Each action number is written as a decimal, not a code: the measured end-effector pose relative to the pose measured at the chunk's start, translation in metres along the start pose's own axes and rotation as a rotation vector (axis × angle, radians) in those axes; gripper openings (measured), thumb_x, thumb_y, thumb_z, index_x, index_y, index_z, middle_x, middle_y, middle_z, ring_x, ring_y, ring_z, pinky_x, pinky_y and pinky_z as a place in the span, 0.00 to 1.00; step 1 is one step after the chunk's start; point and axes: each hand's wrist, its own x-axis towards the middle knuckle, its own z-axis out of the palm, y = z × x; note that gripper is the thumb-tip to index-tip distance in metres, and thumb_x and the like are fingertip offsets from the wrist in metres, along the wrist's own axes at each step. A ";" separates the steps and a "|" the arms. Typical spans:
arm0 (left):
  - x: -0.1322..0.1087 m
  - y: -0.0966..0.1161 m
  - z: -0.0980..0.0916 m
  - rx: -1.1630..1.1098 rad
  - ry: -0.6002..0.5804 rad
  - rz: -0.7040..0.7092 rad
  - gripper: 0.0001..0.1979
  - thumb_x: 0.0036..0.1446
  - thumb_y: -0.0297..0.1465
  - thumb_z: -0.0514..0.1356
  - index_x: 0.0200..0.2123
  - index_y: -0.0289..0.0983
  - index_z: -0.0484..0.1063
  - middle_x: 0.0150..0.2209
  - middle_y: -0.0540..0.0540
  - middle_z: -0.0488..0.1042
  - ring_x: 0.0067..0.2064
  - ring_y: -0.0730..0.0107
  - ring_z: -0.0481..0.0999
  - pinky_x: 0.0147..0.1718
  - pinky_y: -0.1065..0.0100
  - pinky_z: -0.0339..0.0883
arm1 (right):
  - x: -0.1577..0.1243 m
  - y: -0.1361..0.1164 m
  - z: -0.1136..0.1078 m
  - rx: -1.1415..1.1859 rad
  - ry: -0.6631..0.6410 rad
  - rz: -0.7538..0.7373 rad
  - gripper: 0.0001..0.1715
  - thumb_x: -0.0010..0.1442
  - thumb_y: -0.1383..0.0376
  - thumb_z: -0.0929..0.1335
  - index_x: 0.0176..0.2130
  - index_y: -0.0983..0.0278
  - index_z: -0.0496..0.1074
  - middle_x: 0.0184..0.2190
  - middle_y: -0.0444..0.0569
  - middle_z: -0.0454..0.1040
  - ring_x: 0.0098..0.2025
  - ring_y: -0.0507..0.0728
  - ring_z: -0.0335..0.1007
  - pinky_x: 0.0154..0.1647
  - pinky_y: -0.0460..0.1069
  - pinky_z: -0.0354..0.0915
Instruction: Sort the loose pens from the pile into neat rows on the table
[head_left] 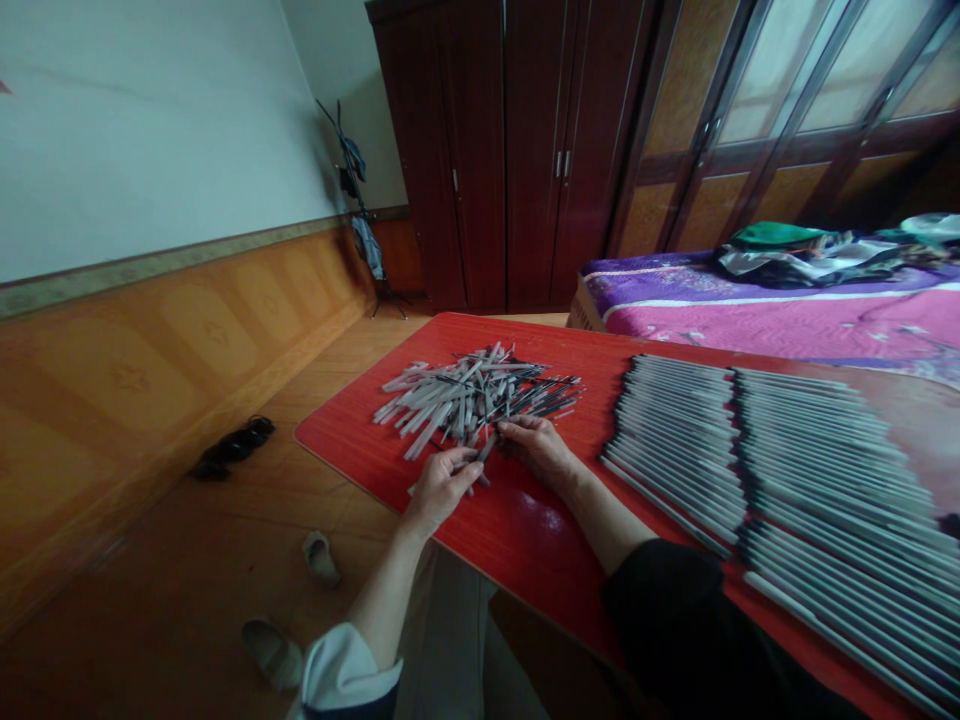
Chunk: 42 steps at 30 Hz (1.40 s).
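Note:
On the red table [525, 540] lies a loose pile of thin grey and black strips [450, 395], pointing in many directions. My left hand [439, 488] is at the near edge of the pile, its thumb and fingers pinched on a thin grey strip [489, 446]. Close by on the right, my right hand [541, 448] has its fingertips drawn together at the pile's near side. What those fingertips hold, if anything, is too small to make out. A few more strips stick out below my left fingers.
Long grey rods with dark ends [675, 430] lie side by side in rows on the table's right. Behind stands a bed [675, 300] with folded cloth [810, 250]. Slippers [321, 558] and a dark object [236, 447] lie on the floor, left. A coat stand [364, 215] is beside the wardrobe [510, 160].

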 end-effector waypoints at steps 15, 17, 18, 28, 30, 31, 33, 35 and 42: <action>0.001 0.000 0.001 -0.003 0.006 -0.004 0.16 0.53 0.37 0.58 0.39 0.31 0.72 0.24 0.46 0.76 0.22 0.76 0.66 0.22 0.74 0.59 | 0.001 0.002 0.002 -0.072 0.048 -0.021 0.16 0.44 0.55 0.73 0.22 0.66 0.72 0.17 0.44 0.72 0.19 0.50 0.64 0.23 0.47 0.60; 0.000 0.000 0.001 -0.002 0.009 -0.009 0.15 0.53 0.37 0.58 0.39 0.31 0.72 0.24 0.47 0.76 0.21 0.77 0.66 0.22 0.75 0.58 | 0.002 0.002 0.001 -0.033 0.048 -0.013 0.17 0.44 0.54 0.73 0.23 0.66 0.72 0.19 0.45 0.72 0.20 0.50 0.65 0.23 0.47 0.60; 0.000 0.001 0.001 -0.002 0.009 -0.010 0.15 0.53 0.37 0.58 0.39 0.31 0.72 0.24 0.47 0.76 0.21 0.77 0.65 0.21 0.75 0.58 | 0.002 0.003 0.001 -0.015 0.041 -0.007 0.17 0.44 0.54 0.73 0.24 0.65 0.72 0.19 0.45 0.73 0.20 0.50 0.66 0.23 0.46 0.60; 0.000 0.003 0.001 -0.007 0.008 -0.017 0.15 0.52 0.37 0.59 0.38 0.31 0.73 0.24 0.46 0.76 0.21 0.76 0.66 0.22 0.74 0.58 | 0.002 0.003 0.001 -0.020 0.056 0.013 0.18 0.42 0.54 0.74 0.27 0.66 0.72 0.19 0.45 0.73 0.20 0.51 0.66 0.21 0.46 0.61; 0.000 0.004 0.001 -0.006 0.007 -0.011 0.15 0.52 0.37 0.58 0.38 0.31 0.73 0.24 0.46 0.75 0.21 0.76 0.65 0.22 0.74 0.58 | 0.002 0.003 0.001 0.007 0.042 0.019 0.18 0.42 0.55 0.74 0.28 0.66 0.73 0.20 0.45 0.73 0.21 0.50 0.67 0.21 0.45 0.61; 0.000 0.005 0.002 -0.008 0.011 -0.007 0.15 0.52 0.36 0.58 0.37 0.30 0.73 0.24 0.46 0.75 0.21 0.76 0.65 0.22 0.74 0.58 | 0.002 0.003 0.001 0.004 0.035 0.018 0.17 0.41 0.56 0.74 0.27 0.66 0.73 0.20 0.45 0.73 0.21 0.50 0.66 0.22 0.45 0.61; -0.001 0.007 0.003 -0.014 0.028 -0.005 0.15 0.51 0.36 0.59 0.36 0.30 0.73 0.23 0.46 0.75 0.21 0.76 0.65 0.22 0.74 0.58 | 0.002 0.003 0.001 -0.033 0.033 0.012 0.16 0.41 0.57 0.74 0.24 0.67 0.72 0.18 0.45 0.72 0.20 0.49 0.65 0.22 0.45 0.61; -0.002 0.009 0.004 -0.018 0.042 -0.012 0.14 0.50 0.36 0.59 0.35 0.30 0.73 0.22 0.47 0.74 0.20 0.76 0.65 0.21 0.74 0.57 | 0.002 0.003 0.001 -0.052 0.044 0.007 0.17 0.42 0.56 0.74 0.22 0.67 0.72 0.18 0.45 0.71 0.19 0.50 0.64 0.22 0.46 0.61; -0.003 0.011 0.003 -0.012 0.018 -0.017 0.14 0.51 0.36 0.58 0.35 0.31 0.73 0.23 0.47 0.75 0.21 0.76 0.65 0.22 0.74 0.58 | 0.003 0.004 -0.001 -0.014 -0.004 0.010 0.16 0.42 0.56 0.74 0.27 0.67 0.74 0.21 0.45 0.73 0.21 0.50 0.66 0.22 0.45 0.62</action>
